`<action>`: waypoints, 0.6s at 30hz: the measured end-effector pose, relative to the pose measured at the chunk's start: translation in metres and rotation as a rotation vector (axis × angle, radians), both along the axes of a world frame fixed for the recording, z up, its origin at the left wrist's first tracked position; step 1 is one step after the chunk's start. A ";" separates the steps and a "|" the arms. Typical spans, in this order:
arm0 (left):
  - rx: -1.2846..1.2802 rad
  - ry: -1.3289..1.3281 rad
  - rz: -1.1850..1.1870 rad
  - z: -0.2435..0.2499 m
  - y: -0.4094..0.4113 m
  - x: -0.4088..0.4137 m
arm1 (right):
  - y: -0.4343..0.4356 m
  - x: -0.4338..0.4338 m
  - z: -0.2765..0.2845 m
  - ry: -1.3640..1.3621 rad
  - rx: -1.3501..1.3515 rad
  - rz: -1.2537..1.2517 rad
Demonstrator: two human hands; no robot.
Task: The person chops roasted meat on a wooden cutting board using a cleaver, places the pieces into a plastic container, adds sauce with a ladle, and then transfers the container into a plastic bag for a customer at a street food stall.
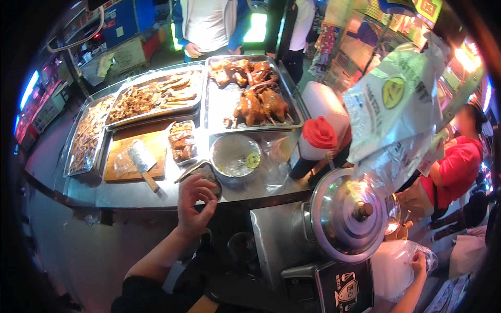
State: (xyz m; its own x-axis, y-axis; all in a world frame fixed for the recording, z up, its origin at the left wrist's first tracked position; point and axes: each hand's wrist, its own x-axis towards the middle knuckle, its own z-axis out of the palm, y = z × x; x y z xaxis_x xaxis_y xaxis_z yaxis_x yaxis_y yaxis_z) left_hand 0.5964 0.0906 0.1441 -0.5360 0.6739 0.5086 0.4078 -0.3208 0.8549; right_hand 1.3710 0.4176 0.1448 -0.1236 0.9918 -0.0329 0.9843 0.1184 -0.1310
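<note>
My left hand [195, 205] is raised at the near edge of the steel counter, fingers loosely curled and apart, holding nothing. Just beyond it are a dark cloth-like item [207, 178] and a metal bowl [235, 176] with a plastic bag in it. At the lower right, my right hand [419, 263] pinches a clear plastic bag [391, 260] around white containers. A cleaver [141, 156] and some clear plastic lie on a wooden cutting board [113, 164]. Beside the board, a small tray [182, 143] holds browned meat pieces. Roasted poultry [254, 105] lies in a large steel tray [219, 127].
Trays of shredded food [88, 135] and cooked pieces [156, 94] stand at left. A lidded metal pot [348, 219], a red-capped container [319, 135] and hanging plastic bags [395, 101] are at right. A person [211, 23] stands across the counter; another in red [458, 164] is at right.
</note>
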 end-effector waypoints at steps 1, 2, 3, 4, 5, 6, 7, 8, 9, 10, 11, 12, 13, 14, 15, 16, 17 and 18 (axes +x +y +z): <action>0.002 -0.013 -0.017 0.001 0.002 -0.001 | -0.003 0.004 0.004 0.086 -0.041 -0.061; 0.005 -0.026 -0.034 0.001 0.004 -0.001 | -0.007 0.008 0.010 0.172 -0.081 -0.120; 0.007 -0.040 -0.050 0.001 0.007 -0.001 | -0.010 0.011 0.017 0.258 -0.119 -0.178; -0.005 -0.040 -0.044 0.004 0.004 -0.001 | -0.010 -0.009 0.030 0.282 -0.257 -0.254; -0.014 -0.028 -0.053 0.005 0.002 -0.002 | -0.017 -0.032 0.045 0.400 -0.298 -0.321; -0.022 -0.020 -0.065 0.002 0.000 -0.005 | -0.028 -0.053 0.059 0.514 -0.338 -0.391; -0.042 -0.012 -0.075 -0.002 -0.004 -0.008 | -0.039 -0.067 0.069 0.626 -0.391 -0.462; -0.049 -0.037 -0.101 -0.005 -0.003 -0.010 | -0.047 -0.073 0.080 0.664 -0.421 -0.432; -0.086 -0.101 -0.127 -0.006 0.001 -0.011 | -0.055 -0.041 0.081 0.780 -0.454 -0.335; -0.100 -0.114 -0.156 -0.011 0.001 -0.016 | -0.063 -0.041 0.090 0.695 -0.402 -0.301; -0.118 -0.133 -0.179 -0.017 0.000 -0.020 | -0.076 -0.056 0.106 0.649 -0.373 -0.213; -0.148 -0.118 -0.204 -0.021 -0.001 -0.026 | -0.093 -0.055 0.116 0.661 -0.301 -0.158; -0.181 -0.099 -0.224 -0.024 -0.004 -0.031 | -0.111 -0.075 0.132 0.467 -0.193 -0.155; -0.193 -0.095 -0.258 -0.027 -0.007 -0.036 | -0.130 -0.101 0.144 0.390 -0.089 -0.149; -0.255 -0.131 -0.338 -0.030 -0.010 -0.044 | -0.148 -0.138 0.149 0.383 -0.002 -0.128; -0.280 -0.122 -0.380 -0.029 -0.015 -0.052 | -0.167 -0.177 0.151 0.417 0.072 -0.095; -0.302 -0.113 -0.424 -0.028 -0.018 -0.061 | -0.182 -0.219 0.149 0.475 0.127 -0.051; -0.297 -0.111 -0.457 -0.033 -0.019 -0.072 | -0.195 -0.264 0.144 0.543 0.162 -0.002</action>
